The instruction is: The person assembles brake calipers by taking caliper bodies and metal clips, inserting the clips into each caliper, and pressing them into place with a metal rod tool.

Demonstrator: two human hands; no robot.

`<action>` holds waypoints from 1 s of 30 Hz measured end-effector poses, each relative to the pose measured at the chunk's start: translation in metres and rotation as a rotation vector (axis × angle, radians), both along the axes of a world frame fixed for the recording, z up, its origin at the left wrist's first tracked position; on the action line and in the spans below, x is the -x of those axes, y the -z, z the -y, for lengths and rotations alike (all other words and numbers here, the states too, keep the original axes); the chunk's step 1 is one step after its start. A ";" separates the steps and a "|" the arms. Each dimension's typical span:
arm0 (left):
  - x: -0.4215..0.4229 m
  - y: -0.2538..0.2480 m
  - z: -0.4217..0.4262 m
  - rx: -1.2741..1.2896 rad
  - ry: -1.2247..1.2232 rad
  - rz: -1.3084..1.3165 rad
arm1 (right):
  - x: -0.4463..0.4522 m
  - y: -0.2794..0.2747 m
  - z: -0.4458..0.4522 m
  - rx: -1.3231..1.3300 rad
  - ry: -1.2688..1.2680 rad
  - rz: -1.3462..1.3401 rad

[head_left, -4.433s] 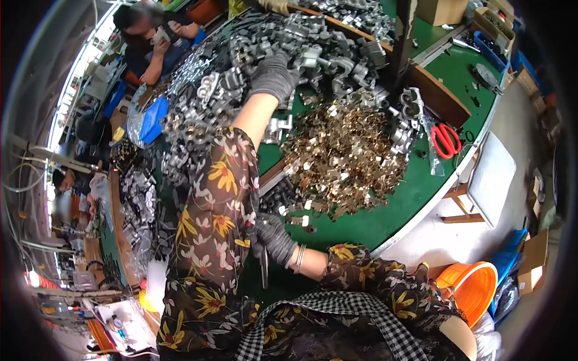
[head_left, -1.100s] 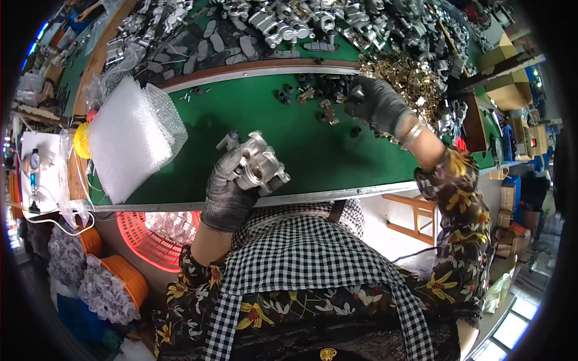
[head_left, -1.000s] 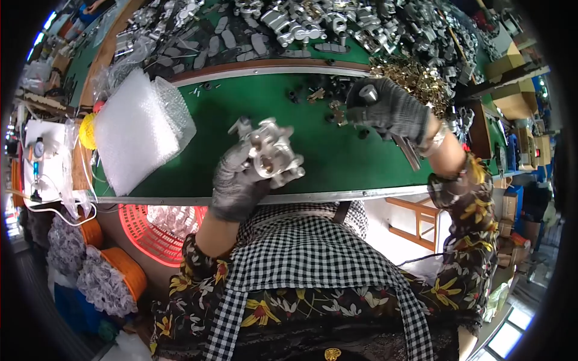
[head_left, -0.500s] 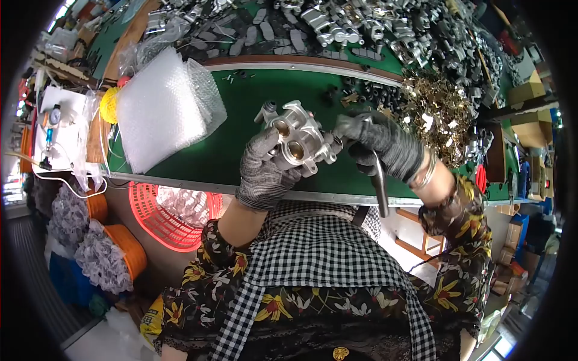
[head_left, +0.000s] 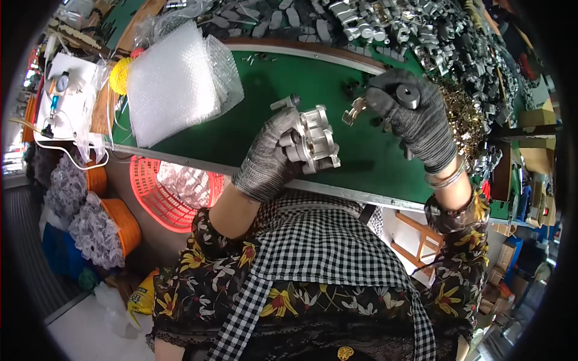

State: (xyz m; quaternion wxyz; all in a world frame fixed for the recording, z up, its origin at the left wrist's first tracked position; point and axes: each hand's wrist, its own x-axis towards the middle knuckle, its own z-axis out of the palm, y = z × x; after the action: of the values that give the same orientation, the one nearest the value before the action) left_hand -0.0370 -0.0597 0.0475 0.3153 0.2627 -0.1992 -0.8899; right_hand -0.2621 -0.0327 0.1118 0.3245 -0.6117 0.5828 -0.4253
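My left hand [head_left: 265, 153], in a grey knitted glove, is wrapped round a silver brake caliper [head_left: 317, 139] held above the green tabletop. The caliper's bores face mostly away from me now. My right hand [head_left: 415, 117], gloved too, is up by the metal pile. Its fingertips pinch a small brassy metal clip [head_left: 355, 111]. A dark hand tool [head_left: 408, 95] with a round end is gripped in the same palm; the glove hides most of it.
A heap of brassy clips [head_left: 462, 117] lies at the right, below piled calipers [head_left: 433, 54]. Brake pads [head_left: 274, 21] lie behind the ledge. Bubble wrap sheets [head_left: 174, 84] cover the table's left side. A red basket [head_left: 171, 207] stands below the table edge.
My right hand has moved up and away from the caliper, and a clip now shows at its fingertips. My left hand has turned the caliper so its bores no longer face me.
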 end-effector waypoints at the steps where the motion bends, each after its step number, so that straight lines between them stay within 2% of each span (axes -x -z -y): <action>1: 0.000 0.006 -0.001 0.006 -0.022 0.022 | -0.006 -0.011 0.007 0.152 -0.204 -0.224; 2: -0.001 0.013 -0.002 0.011 -0.042 0.046 | -0.012 -0.004 0.009 -0.063 -0.222 0.011; 5: -0.011 0.022 -0.006 0.039 0.047 0.074 | -0.036 0.021 0.021 -0.021 -0.462 -0.136; 7: -0.022 0.031 -0.007 -0.020 0.094 0.122 | -0.047 0.025 0.025 -0.058 -0.488 -0.156; 10: -0.028 0.027 -0.014 -0.044 -0.007 0.117 | -0.056 0.035 0.034 -0.079 -0.537 -0.200; 11: -0.037 0.062 -0.013 -0.212 0.060 -0.014 | -0.058 0.037 0.036 -0.086 -0.555 -0.218; 14: -0.037 0.032 -0.014 -0.083 0.005 0.178 | -0.063 0.050 0.041 -0.033 -0.577 -0.283; 16: -0.040 0.038 -0.014 -0.061 -0.017 0.218 | -0.064 0.060 0.047 0.006 -0.637 -0.304; 23: -0.044 0.043 -0.012 -0.094 0.048 0.080 | -0.064 0.059 0.049 -0.272 -0.665 -0.168; 25: -0.043 0.049 -0.014 -0.071 -0.059 0.185 | -0.063 0.059 0.047 -0.287 -0.668 -0.058; 26: -0.042 0.051 -0.013 -0.057 -0.113 0.236 | -0.064 0.059 0.046 -0.280 -0.662 -0.082; 30: -0.043 0.041 -0.010 -0.093 -0.054 0.139 | -0.073 0.061 0.042 -0.242 -0.617 -0.216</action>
State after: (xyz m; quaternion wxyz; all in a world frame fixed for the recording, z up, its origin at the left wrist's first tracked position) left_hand 0.0063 -0.0493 0.0065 0.3120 0.3433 -0.1720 -0.8690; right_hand -0.1887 -0.0752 0.0505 0.4444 -0.7577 0.4475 -0.1678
